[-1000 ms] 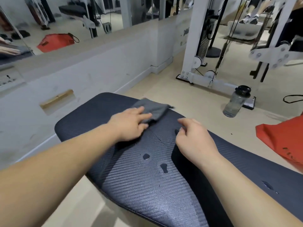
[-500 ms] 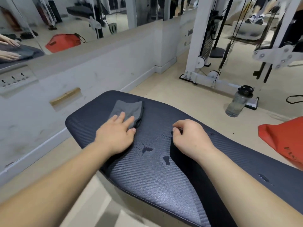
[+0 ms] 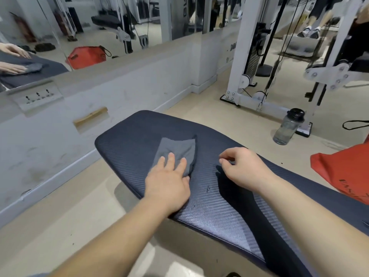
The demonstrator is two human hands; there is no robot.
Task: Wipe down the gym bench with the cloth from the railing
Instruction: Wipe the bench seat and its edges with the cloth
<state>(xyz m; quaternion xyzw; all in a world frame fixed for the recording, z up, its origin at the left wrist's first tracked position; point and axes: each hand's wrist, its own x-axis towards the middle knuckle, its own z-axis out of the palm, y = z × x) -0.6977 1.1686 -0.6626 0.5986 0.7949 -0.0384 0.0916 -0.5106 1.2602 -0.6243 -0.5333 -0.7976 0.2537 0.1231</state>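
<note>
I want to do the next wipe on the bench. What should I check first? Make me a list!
1. The cloth lies on the bench: ok.
2. The left hand presses the cloth with straight fingers: ok.
3. The right hand holds nothing and rests on the bench, apart from the cloth: ok.
4. The bench is all dry: not ok, small wet spots show near the left hand.
5. The water bottle stands on the floor, away from the bench: ok.
6. The underside of the cloth is clean: cannot tell, it is hidden.
</note>
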